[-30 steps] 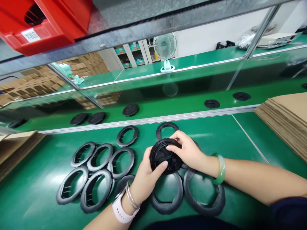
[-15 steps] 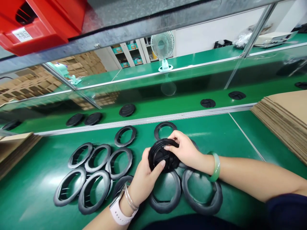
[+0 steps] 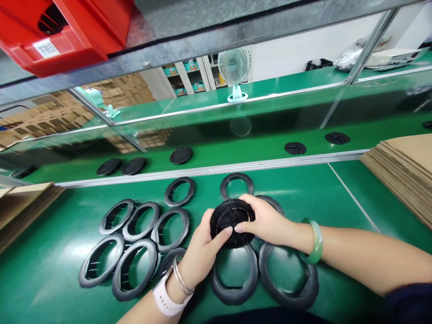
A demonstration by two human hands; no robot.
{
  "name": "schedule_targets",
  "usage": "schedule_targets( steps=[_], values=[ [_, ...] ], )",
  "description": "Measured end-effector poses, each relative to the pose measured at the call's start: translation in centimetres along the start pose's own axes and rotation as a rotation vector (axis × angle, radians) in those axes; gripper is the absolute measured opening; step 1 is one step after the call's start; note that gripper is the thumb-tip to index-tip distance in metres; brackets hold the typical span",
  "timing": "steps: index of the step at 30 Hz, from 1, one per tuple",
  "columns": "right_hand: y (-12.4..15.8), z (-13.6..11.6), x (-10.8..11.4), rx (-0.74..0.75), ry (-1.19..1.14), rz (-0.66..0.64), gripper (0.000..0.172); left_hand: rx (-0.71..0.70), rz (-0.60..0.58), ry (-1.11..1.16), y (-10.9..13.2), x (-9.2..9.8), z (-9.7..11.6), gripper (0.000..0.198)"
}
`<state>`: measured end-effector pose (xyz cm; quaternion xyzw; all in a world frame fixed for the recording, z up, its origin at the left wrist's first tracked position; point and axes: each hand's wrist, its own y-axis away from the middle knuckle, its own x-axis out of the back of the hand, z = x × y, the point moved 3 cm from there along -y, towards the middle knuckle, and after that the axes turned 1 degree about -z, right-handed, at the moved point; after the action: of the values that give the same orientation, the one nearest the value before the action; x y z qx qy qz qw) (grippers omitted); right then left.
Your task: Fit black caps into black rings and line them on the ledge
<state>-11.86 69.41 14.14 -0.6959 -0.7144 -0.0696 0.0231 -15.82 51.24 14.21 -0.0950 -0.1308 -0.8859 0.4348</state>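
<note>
Round cap (image 3: 232,222): black plastic, matt, ribbed face, held between both hands.
Rings (image 3: 135,245): black plastic, dull sheen, smooth rims, laid on the near table.
Table mat (image 3: 60,234): green, smooth, glossy; light is reflected.
Conveyor belt (image 3: 236,150): green, shiny surface.
Rail (image 3: 216,170): bare metal, brushed grey.
Cardboard stack (image 3: 401,168): brown paper board, matt, at the right.
Bin (image 3: 67,31): red plastic, glossy, far left.
Bangle (image 3: 315,240): green, polished, stone-like.

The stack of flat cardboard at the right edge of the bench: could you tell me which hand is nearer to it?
Right. The right hand grips the black round cap on the side facing the cardboard stack; the left hand holds the cap's far side.
</note>
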Motion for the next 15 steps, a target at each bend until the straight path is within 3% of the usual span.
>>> schedule_targets(
  steps=[11,15],
  values=[
    [0.58,0.11,-0.38,0.034,0.09,0.09,0.038,-0.031,0.0,-0.011,0.2,-0.18,0.02,0.028],
    [-0.2,0.07,0.28,0.046,0.053,0.049,0.036,-0.052,0.039,-0.042,0.11,-0.25,0.15,0.033]
  ],
)
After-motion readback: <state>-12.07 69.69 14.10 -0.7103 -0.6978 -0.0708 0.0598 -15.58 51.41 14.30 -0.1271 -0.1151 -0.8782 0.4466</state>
